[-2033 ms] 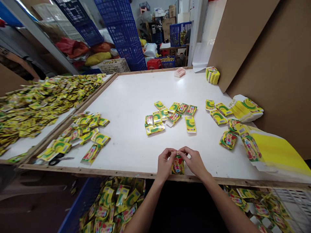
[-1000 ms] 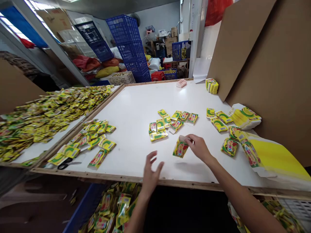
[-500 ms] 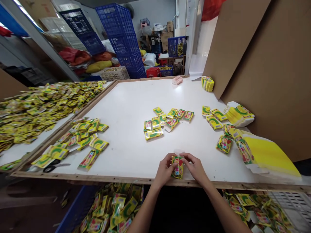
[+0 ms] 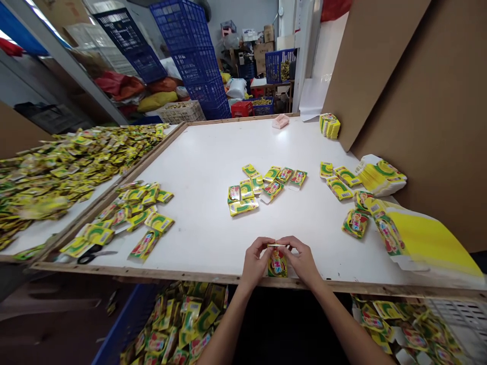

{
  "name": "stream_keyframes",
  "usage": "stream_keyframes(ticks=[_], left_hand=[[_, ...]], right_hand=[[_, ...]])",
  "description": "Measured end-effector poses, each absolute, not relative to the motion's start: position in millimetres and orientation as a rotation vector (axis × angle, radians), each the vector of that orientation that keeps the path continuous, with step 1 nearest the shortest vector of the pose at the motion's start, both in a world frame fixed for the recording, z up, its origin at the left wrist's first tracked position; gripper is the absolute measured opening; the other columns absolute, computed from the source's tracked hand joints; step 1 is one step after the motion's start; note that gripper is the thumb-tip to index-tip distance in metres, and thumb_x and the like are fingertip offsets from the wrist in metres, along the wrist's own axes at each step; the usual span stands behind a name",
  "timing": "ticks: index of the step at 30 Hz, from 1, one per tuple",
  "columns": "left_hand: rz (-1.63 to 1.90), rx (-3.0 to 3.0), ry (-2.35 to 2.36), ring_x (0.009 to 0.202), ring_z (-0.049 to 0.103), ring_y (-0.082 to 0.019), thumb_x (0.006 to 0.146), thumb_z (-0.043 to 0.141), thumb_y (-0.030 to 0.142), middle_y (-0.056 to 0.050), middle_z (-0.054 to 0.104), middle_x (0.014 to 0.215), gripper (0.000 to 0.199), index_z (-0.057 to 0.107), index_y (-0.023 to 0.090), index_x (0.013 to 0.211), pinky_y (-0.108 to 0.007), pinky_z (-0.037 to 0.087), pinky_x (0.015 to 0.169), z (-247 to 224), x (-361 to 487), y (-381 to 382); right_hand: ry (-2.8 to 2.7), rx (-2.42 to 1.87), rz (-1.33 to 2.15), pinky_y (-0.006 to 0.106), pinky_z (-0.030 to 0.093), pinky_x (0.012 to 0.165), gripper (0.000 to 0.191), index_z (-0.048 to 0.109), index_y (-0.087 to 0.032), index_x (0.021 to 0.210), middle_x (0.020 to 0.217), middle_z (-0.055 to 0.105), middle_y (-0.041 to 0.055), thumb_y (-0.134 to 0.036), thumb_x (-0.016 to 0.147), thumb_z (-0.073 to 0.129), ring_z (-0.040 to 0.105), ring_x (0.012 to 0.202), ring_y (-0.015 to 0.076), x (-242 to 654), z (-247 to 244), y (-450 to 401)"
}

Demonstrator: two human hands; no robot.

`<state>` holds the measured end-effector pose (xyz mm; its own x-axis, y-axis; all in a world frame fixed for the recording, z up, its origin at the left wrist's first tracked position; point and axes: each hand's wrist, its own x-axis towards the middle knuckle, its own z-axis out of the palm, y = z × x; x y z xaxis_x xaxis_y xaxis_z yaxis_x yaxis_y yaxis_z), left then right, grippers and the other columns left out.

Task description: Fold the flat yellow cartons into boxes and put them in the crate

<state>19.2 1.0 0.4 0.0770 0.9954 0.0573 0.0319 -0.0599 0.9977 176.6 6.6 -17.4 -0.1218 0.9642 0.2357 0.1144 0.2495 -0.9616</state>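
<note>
Close to the front edge of the white table, a small yellow and green crayon box [image 4: 277, 264] stands between my two hands. My left hand [image 4: 257, 262] pinches its upper left corner with thumb and fingers. On the upper right corner, my right hand [image 4: 300, 261] grips in the same way. The fingertips of both hands meet at the top end of the box, where the white flap that stood up before is folded down. Beyond my hands lies a loose group of similar boxes [image 4: 246, 188] on the table.
More flat boxes [image 4: 142, 213] and black scissors [image 4: 91, 255] lie at the left. A large heap of boxes [image 4: 76, 167] covers the neighbouring table. Yellow cardboard sheets [image 4: 429, 238] fan out at the right. Beneath the table edge, a blue crate [image 4: 117, 322] holds many boxes.
Both hands have drawn together at the top of the box. The white flap sticking up there has been folded down. The whole view has shifted slightly.
</note>
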Motion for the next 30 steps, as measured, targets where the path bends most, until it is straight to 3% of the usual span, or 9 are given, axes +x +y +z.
stream_keyframes(ticks=[4, 10, 16, 25, 30], left_hand=[[1.200, 1.365, 1.208, 0.090, 0.062, -0.020, 0.080, 0.064, 0.032, -0.007, 0.067, 0.091, 0.018, 0.069, 0.016, 0.088, -0.032, 0.049, 0.084, 4, 20, -1], [1.212, 1.161, 1.222, 0.071, 0.060, -0.014, 0.075, 0.069, 0.030, -0.003, 0.067, 0.076, 0.021, 0.069, 0.015, 0.088, -0.024, 0.049, 0.068, 4, 26, 4], [1.242, 1.070, 1.185, 0.072, 0.062, -0.015, 0.072, 0.072, 0.032, -0.004, 0.070, 0.077, 0.021, 0.070, 0.014, 0.083, -0.026, 0.050, 0.069, 0, 27, 3], [1.191, 1.183, 1.199, 0.080, 0.065, -0.019, 0.074, 0.070, 0.032, -0.007, 0.072, 0.082, 0.018, 0.072, 0.015, 0.081, -0.030, 0.052, 0.076, 1, 24, -5], [1.288, 1.217, 1.387, 0.085, 0.065, -0.019, 0.076, 0.066, 0.034, -0.006, 0.072, 0.092, 0.028, 0.068, 0.017, 0.098, -0.030, 0.052, 0.078, 19, -2, -18]], right_hand=[[-1.484, -1.074, 0.993, 0.030, 0.048, 0.072, 0.020, 0.069, -0.021, 0.088, 0.093, 0.069, 0.0056, -0.037, 0.086, 0.058, 0.061, 0.086, 0.0195, 175, -15, 4], [-1.417, -1.244, 1.005, 0.029, 0.046, 0.064, 0.024, 0.069, -0.019, 0.091, 0.077, 0.068, 0.0033, -0.040, 0.082, 0.060, 0.056, 0.068, 0.0167, 172, -6, 6], [-1.405, -1.207, 1.059, 0.028, 0.046, 0.065, 0.023, 0.068, -0.019, 0.084, 0.075, 0.067, 0.0020, -0.039, 0.085, 0.057, 0.057, 0.068, 0.0162, 173, -1, 6], [-1.498, -1.119, 1.008, 0.031, 0.047, 0.069, 0.021, 0.071, -0.022, 0.087, 0.089, 0.070, 0.0049, -0.037, 0.086, 0.057, 0.062, 0.083, 0.0198, 177, -12, -4], [-1.522, -1.224, 0.842, 0.033, 0.049, 0.074, 0.028, 0.065, -0.021, 0.104, 0.099, 0.068, 0.0074, -0.040, 0.088, 0.052, 0.061, 0.082, 0.0200, 199, -15, 17]])
